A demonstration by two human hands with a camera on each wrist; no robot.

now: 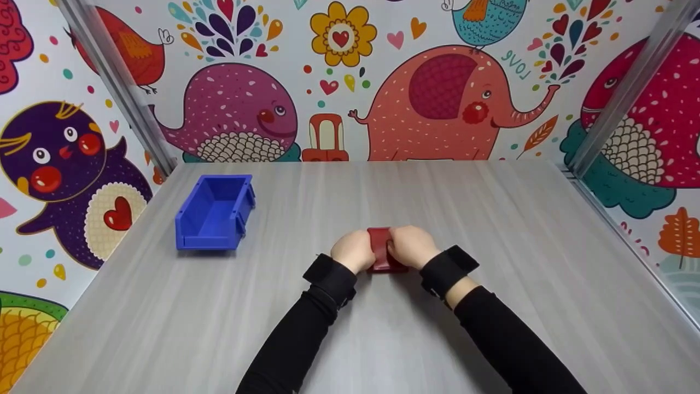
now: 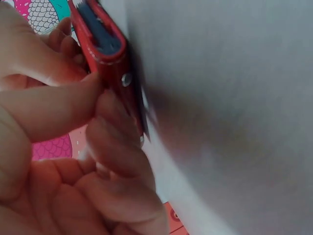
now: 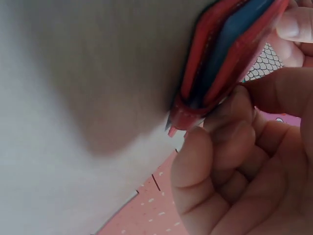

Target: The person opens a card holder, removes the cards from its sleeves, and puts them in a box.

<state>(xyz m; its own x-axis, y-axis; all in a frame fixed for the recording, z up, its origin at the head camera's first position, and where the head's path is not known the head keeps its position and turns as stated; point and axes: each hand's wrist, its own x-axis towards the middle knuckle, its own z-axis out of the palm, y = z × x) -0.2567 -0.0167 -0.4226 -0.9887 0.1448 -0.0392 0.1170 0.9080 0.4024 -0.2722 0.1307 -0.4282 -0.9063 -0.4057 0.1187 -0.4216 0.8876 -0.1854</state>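
A red wallet [image 1: 380, 253] is held between both hands over the middle of the table. My left hand [image 1: 353, 251] grips its left side, and my right hand [image 1: 414, 246] grips the right side. Seen from the left wrist, the wallet [image 2: 115, 66] is folded, with a round silver snap [image 2: 126, 80] on its outside and dark bluish layers within. Curled fingers of the left hand [image 2: 83, 161] pinch its edge. In the right wrist view the wallet's [image 3: 193, 73] folds stand slightly apart around a blue inner layer, while the right hand [image 3: 244, 156] pinches its near edge.
A blue plastic bin [image 1: 210, 241] stands at the left rear of the grey wood-grain table [image 1: 306, 197]. Printed panels with cartoon animals enclose the back and sides, and metal posts [image 1: 117, 82] rise at the rear corners. Both wrists wear black straps [image 1: 448, 269].
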